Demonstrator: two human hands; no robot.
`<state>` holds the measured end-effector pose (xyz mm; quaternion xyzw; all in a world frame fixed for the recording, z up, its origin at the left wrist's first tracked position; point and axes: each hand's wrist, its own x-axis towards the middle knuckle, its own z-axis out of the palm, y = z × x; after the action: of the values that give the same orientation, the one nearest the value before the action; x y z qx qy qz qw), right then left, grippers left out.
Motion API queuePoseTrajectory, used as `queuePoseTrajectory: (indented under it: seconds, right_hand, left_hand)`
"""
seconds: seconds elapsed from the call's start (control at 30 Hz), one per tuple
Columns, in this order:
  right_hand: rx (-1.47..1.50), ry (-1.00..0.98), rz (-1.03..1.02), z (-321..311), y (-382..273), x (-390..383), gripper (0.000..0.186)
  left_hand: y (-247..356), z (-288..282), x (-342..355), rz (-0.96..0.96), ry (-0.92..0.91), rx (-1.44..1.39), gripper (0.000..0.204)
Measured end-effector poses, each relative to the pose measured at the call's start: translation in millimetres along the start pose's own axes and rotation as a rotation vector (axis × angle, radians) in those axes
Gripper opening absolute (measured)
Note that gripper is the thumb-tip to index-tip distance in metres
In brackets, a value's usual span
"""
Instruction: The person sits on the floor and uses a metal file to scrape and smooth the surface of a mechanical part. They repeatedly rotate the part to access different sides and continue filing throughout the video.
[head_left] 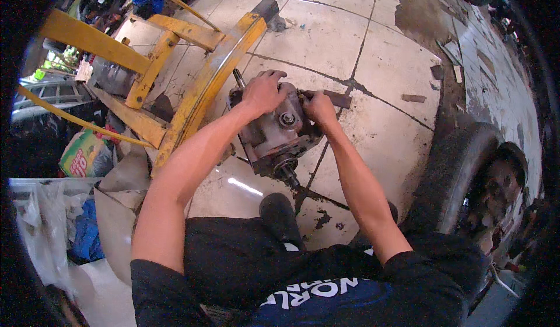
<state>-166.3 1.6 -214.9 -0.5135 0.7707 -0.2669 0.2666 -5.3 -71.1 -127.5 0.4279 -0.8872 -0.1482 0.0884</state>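
Note:
A grimy cast-metal gearbox (268, 130) rests on the floor in front of me, with a thin shaft sticking out at its far end and a splined shaft (287, 172) at the near end. My left hand (263, 92) grips the top of the housing, fingers curled over it. At the housing's upper right, my right hand (318, 106) has its fingers bent around something small that they hide. Just beyond that hand lies a dark flat bar (338, 98); I cannot tell whether my fingers touch it.
A yellow steel frame (198, 82) stands close on the left, with plastic bags (87, 152) and a blue bundle (84, 231) beyond it. A large tire (449, 169) is at my right. The tiled floor (391, 64) is cracked and stained. My dark-shod feet are below the gearbox.

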Motion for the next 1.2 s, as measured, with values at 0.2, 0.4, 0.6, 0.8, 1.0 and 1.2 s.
queuePoseTrajectory:
  seconds: [0.2,0.4,0.6,0.8,1.0,1.2]
  right_hand:
    - [-0.024,-0.154,-0.024,-22,-22,-13,0.034]
    - [0.006,-0.165,-0.139,-4,-6,-4,0.030]
    - [0.000,-0.247,-0.113,-2,2,13,0.032]
    - [0.024,-0.162,-0.140,-1,-1,7,0.035]
    - [0.049,-0.139,-0.020,-5,6,-1,0.036]
    - [-0.021,-0.090,-0.079,-14,-10,-22,0.034]
  left_hand:
    - [-5,-4,-4,-0.015,0.004,0.067,0.042]
    - [1,-3,-6,-0.042,-0.048,0.032,0.044]
    - [-1,-2,-5,-0.025,-0.009,0.054,0.043]
    - [-3,-3,-7,-0.020,0.019,0.026,0.044]
    - [-8,-1,-5,0.005,0.021,0.024,0.045]
    - [-4,-2,-5,-0.013,-0.007,0.025,0.042]
